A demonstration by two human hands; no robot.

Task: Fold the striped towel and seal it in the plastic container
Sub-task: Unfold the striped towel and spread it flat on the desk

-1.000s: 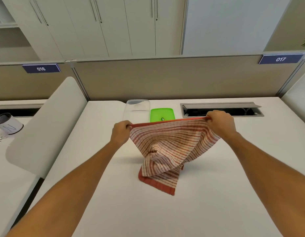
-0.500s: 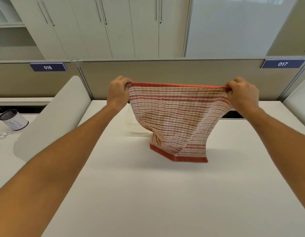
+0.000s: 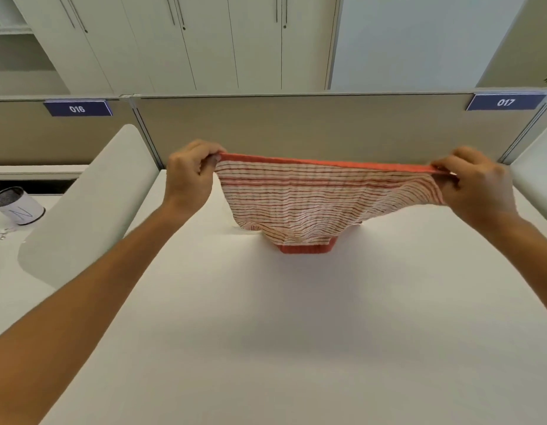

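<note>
The striped towel, white with red stripes and a red border, hangs stretched in the air above the white desk. My left hand pinches its top left corner. My right hand pinches its top right corner. The top edge is pulled taut between them and the lower part sags, with the red hem billowing just above the desk. The plastic container and its green lid are hidden behind the towel.
A beige partition with labels 016 and 017 closes the desk's far side. Rounded white side panels stand at the left and the right. On the neighbouring desk at the left stands a white cup.
Both hands have lifted the towel off the desk and moved further apart, stretching the top edge wide. The towel now covers the container and lid that showed a second ago.
</note>
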